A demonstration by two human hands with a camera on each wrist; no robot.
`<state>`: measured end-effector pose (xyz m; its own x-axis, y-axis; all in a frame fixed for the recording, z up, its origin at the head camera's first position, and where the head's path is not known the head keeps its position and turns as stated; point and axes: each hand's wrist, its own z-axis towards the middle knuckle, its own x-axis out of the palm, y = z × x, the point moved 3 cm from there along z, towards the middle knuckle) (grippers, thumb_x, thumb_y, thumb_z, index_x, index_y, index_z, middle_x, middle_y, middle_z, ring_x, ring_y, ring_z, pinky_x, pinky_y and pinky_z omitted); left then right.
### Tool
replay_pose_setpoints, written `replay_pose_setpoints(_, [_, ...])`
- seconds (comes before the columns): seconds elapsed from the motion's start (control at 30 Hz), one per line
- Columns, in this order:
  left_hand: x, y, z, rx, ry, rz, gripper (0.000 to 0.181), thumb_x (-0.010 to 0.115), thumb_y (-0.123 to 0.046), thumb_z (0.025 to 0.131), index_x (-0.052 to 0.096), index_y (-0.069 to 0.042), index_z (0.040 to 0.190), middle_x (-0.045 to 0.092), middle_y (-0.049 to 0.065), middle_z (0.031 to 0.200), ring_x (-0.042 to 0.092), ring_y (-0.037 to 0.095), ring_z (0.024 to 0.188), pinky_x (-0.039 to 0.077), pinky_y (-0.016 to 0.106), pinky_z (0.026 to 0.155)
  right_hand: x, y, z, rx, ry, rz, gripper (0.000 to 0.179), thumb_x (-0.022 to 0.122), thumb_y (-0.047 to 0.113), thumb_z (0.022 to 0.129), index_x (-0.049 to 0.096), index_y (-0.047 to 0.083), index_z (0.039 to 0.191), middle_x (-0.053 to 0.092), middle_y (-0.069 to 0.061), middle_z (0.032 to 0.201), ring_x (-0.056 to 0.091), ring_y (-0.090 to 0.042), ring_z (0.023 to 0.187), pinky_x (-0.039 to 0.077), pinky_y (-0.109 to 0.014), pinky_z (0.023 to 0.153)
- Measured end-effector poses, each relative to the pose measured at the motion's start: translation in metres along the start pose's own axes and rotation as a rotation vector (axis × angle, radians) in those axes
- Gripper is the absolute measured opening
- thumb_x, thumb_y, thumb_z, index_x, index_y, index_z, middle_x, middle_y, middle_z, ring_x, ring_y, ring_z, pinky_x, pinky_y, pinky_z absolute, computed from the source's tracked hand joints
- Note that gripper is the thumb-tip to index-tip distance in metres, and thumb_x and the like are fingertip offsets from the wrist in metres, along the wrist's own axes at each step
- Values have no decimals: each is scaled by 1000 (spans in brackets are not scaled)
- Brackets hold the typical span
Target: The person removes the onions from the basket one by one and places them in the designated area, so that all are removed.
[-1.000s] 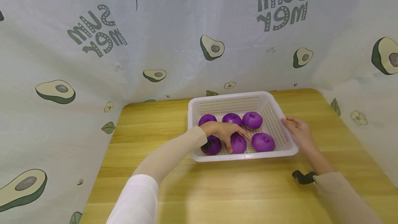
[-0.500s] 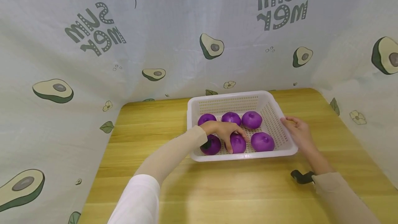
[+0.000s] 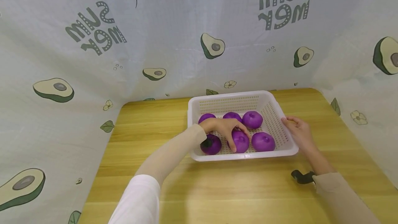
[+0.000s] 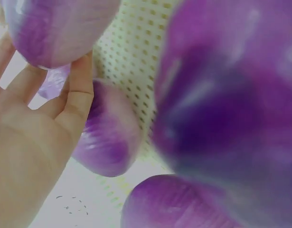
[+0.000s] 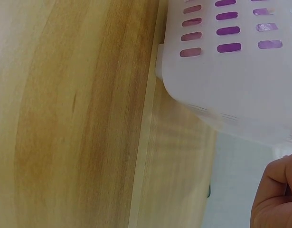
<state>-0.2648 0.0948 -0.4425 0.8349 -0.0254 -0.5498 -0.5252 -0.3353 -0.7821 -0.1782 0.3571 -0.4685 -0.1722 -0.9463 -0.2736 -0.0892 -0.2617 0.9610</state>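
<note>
A white perforated plastic basket [image 3: 228, 96] stands on the wooden table, with several round, glossy purple onions in two rows inside. My left hand [image 3: 224, 128] reaches in from the left, thumb and fingers curled round the front middle onion [image 3: 241, 141]. In the left wrist view, the fingers of that hand [image 4: 34, 118] support the pale-streaked held onion [image 4: 62, 31]. At the basket's right side, my right hand [image 3: 300, 134] grips the rim. The right wrist view has the basket's outer wall [image 5: 231, 85] close up and part of my right hand [image 5: 276, 194] at the edge.
Other onions lie close around the held one: one at front right [image 3: 263, 141], one at front left [image 3: 214, 145], and one at back right [image 3: 252, 119]. An avocado-print curtain [image 3: 174, 37] hangs behind the table [image 3: 236, 189]. A black wrist mount [image 3: 301, 177] juts from the right sleeve.
The front middle onion has shifted slightly right and up with my left hand, whose fingers have closed round it. The right hand keeps its hold on the basket rim.
</note>
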Motion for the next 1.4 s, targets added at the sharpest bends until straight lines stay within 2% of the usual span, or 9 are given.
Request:
replay_pose_setpoints(0.23, [-9,-5,-12,37,-98,-129,74,95,-22,67,64,-16,134,56,-17,130,53,2,117,44,21,99,3,1,1,5,6,12,56,56,32,103,44,-14,132,70,18,83,70,-8,71,60,-30,59])
replay_pose_setpoints(0.43, [-20,-16,-27,73,-185,-188,75,93,-20,70,61,-18,138,53,-12,134,56,8,115,50,24,95,3,0,3,12,14,67,27,59,30,102,56,9,119,71,17,83,71,-8,70,59,-28,58])
replay_pose_setpoints(0.67, [-32,-27,-54,118,-347,-203,74,93,-22,71,61,-16,138,55,-11,134,60,12,111,52,28,93,6,3,3,9,12,18,60,57,33,102,42,-14,135,69,20,82,70,-7,71,60,-30,60])
replay_pose_setpoints(0.77, [-36,-29,-66,136,-415,-242,74,93,-20,70,61,-16,137,58,-14,132,61,13,110,52,29,93,7,3,3,13,13,20,60,57,33,102,42,-14,135,69,20,82,70,-7,71,60,-30,60])
replay_pose_setpoints(0.9, [-40,-32,-81,178,-487,-236,73,92,-18,71,61,-17,137,62,-14,130,62,13,111,51,30,95,7,2,3,10,20,23,60,57,33,102,42,-14,136,69,20,83,70,-6,72,60,-30,61])
replay_pose_setpoints(0.97, [-41,-32,-89,187,-511,-227,73,92,-18,72,61,-17,137,62,-13,131,62,13,111,51,30,96,7,2,3,12,21,30,51,57,33,102,49,-8,131,68,21,84,70,-6,73,60,-29,61])
replay_pose_setpoints(1.03, [-42,-32,-97,186,-531,-219,73,92,-18,71,61,-17,137,62,-11,132,62,12,112,51,31,96,6,1,3,17,18,41,34,58,33,102,56,5,122,68,21,83,69,-5,73,59,-27,61])
replay_pose_setpoints(1.13, [-42,-33,-106,172,-558,-223,73,92,-17,71,60,-16,137,61,-9,132,62,12,111,52,31,94,4,0,1,28,10,48,13,58,33,102,57,25,112,68,21,82,68,-4,71,58,-26,60])
replay_pose_setpoints(1.4, [-40,-32,-131,157,-662,-233,73,92,-13,70,61,-14,136,63,-4,130,64,18,107,55,34,90,1,-2,1,39,17,106,6,59,28,102,57,30,107,70,16,82,69,-7,70,59,-27,58])
